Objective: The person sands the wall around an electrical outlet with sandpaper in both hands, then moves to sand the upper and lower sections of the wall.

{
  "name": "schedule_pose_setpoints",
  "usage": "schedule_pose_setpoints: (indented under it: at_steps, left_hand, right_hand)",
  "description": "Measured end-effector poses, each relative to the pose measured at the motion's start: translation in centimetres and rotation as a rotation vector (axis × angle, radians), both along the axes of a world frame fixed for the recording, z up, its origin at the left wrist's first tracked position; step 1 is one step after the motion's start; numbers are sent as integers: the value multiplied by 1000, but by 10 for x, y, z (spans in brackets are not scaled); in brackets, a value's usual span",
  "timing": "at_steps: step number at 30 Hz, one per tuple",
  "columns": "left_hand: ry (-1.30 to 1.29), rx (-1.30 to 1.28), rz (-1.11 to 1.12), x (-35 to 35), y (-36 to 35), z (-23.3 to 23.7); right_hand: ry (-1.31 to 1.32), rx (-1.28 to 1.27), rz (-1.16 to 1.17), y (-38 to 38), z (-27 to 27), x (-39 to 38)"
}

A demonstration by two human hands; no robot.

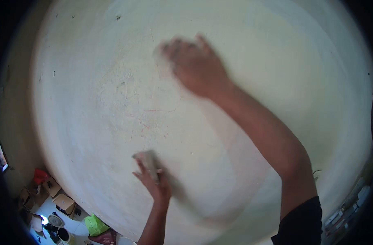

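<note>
A pale, scuffed wall fills most of the view, with faint red lines drawn on it and small rough patches. My left hand, low on the wall, has its thumb and fingers around a greyish flat block that is slightly blurred. Higher up, my right hand is smeared by motion against the wall, its fingers bent. A grey smudge shows at its fingertips, and I cannot tell what it is.
At the lower left on the floor are open cardboard boxes, a red bag, a bright green bag and a white bucket. A lit screen is at the left edge. Whitish items lie at the lower right.
</note>
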State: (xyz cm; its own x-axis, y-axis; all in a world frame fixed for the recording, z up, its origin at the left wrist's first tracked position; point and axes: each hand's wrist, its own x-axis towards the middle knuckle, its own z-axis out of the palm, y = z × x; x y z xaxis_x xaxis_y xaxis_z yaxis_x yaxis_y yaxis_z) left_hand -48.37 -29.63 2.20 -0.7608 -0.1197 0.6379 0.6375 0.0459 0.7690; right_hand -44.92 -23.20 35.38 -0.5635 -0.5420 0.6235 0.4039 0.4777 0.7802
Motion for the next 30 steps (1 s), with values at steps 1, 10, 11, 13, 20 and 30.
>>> schedule_pose_setpoints:
  at_steps: [1, 10, 11, 13, 20, 30]
  left_hand:
    - [-47, 73, 25, -16, -4, -4]
    - [58, -201, -38, 22, -3, -21]
    - [5, -133, -9, 10, -8, -27]
    - [-110, -2, 46, -22, -17, -44]
    - [26, -144, -121, 33, -1, -29]
    - [49, 131, -34, 7, 9, -12]
  right_hand:
    - [159, -41, -44, 0, 24, 1]
    - [-48, -59, 219, -7, -7, -34]
    - [76, -82, 86, -7, 13, -25]
    - [308, -144, 103, 5, 50, 0]
    - [157, -116, 56, 13, 18, 21]
    - [249, -114, -97, 41, 12, 96]
